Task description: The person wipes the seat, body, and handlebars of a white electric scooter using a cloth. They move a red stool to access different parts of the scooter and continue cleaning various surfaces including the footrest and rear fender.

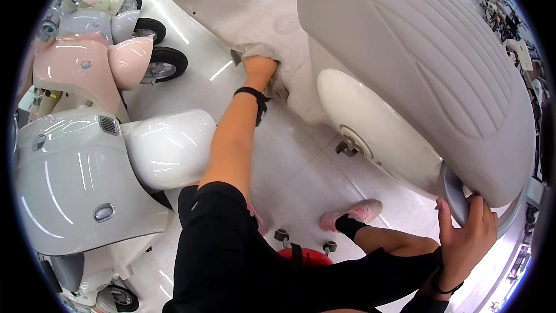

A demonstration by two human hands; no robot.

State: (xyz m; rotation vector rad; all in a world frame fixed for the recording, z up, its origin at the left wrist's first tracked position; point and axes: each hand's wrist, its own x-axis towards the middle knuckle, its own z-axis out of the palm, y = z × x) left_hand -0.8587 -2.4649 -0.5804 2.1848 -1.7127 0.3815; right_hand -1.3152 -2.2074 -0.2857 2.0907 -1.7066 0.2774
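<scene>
A cream scooter [365,117] with a padded grey seat [417,69] stands before me. My left hand [260,67] reaches out to its footboard [269,13], pressing a crumpled grey-beige cloth [256,48] against the board's near edge. That hand's fingers are partly hidden by the cloth. At the scooter's rear, my right hand [469,221] is closed around the grey grab rail [454,193] beside the seat's end. A round emblem [356,139] sits on the cream side panel, with a dark folded footpeg [346,149] below it.
A white scooter [87,174] is close on my left, its front fender [173,148] next to my left arm. Beyond it stand a pink scooter [74,58] and others. A red stool [308,256] on casters is beneath me, on the pale tiled floor [295,174].
</scene>
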